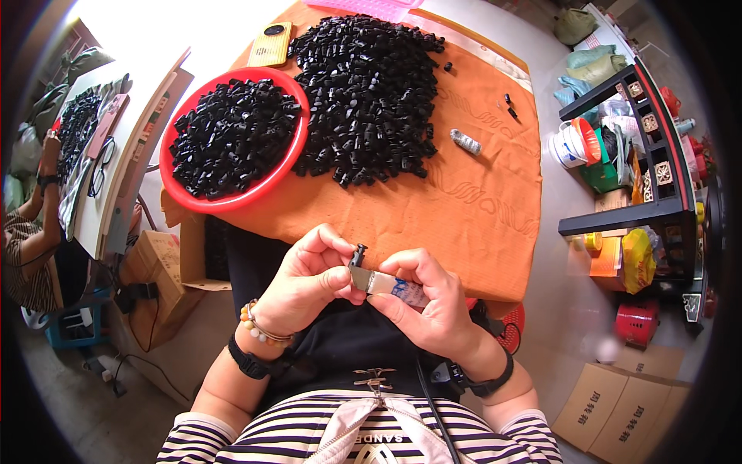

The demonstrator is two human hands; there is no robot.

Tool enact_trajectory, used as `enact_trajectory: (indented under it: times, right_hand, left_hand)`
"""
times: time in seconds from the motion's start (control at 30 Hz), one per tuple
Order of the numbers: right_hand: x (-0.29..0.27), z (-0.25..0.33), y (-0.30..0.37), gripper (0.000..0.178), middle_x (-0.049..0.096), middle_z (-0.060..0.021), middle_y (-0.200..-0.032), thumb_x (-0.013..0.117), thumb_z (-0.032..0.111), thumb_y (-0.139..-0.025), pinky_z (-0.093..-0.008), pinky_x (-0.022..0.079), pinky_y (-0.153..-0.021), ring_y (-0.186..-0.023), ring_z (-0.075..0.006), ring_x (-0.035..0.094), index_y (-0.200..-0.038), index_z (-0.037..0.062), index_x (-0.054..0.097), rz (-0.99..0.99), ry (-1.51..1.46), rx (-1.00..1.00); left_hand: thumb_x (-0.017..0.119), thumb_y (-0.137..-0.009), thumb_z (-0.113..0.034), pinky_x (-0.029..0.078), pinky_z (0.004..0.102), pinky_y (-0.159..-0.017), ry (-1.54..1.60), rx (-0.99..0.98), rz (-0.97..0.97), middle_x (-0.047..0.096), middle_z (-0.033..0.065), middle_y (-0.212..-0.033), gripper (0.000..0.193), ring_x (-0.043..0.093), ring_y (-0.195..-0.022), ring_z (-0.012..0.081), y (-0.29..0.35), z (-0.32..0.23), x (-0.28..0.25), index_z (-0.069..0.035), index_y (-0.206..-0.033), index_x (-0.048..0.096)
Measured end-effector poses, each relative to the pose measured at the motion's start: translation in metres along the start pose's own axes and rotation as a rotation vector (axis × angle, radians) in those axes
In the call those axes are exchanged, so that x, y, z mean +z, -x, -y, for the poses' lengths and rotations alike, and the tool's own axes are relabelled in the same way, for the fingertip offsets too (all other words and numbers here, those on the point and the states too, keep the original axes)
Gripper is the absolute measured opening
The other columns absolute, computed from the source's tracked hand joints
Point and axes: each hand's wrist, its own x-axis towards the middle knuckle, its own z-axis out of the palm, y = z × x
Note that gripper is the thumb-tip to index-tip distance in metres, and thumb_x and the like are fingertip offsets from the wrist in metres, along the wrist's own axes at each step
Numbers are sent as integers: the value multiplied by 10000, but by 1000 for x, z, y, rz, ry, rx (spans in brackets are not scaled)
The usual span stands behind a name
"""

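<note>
Fingers of the left hand (308, 272) pinch a small black piece (358, 256) by its low end, so its top likely stays free. The right hand (431, 308) curls around a wrapped handle (410, 291); the wrap probably makes it softer to hold. A flat grey blade (361, 278) is right by the piece, maybe touching. Both hands are by the near edge of the orange cloth (386, 213), perhaps for easy looking. On it, a red tub (304, 127) seems to stop black bits (232, 139) rolling off. A loose black pile (363, 100) lies beside it.

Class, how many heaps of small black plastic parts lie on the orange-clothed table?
2: one heap in the round red plastic basin, another heap on orange cloth beside it.
</note>
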Motion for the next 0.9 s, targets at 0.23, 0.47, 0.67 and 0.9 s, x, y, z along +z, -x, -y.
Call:
enact_trajectory:
  times: [0.23, 0.47, 0.67, 0.9]
  right_hand:
    - [-5, -11, -5, 225, 619, -88, -753, 666, 160, -822, -291, 474, -561, -631, -192, 625, -958, 42, 531, -132, 148, -24]
    - [-59, -78, -35, 224, 561, -102, -931, 675, 236, -778, -408, 409, -766, -870, -284, 540, -927, 94, 585, -485, 948, -153]
    - [-96, -88, -53, 224, 582, -92, -943, 669, 263, -773, -415, 387, -800, -881, -276, 552, -932, 110, 628, -413, 954, -147]
    - [-154, -97, -103, 197, 624, -103, -856, 593, 80, -764, -418, 404, -757, -852, -273, 593, -953, 116, 636, -544, 1078, -83]
  left_hand:
    - [580, -879, -78, 534, 266, -689, -106, 9, -153, 622, 77, -893, 164, 631, -755, 144, -3, -3, -1, -54, -1019, 498]
    - [624, -846, -56, 494, 217, -596, -481, 65, -359, 618, 45, -812, 158, 591, -652, 83, -35, 2, 1, -39, -965, 521]
    - [673, -744, -26, 414, 249, -475, -1592, 398, -344, 594, 61, -712, 175, 523, -507, 112, -66, 5, 0, -10, -875, 558]
    - [692, -702, -30, 427, 276, -498, -1731, 378, -283, 558, 66, -678, 218, 521, -509, 162, -74, 9, -7, -18, -881, 569]
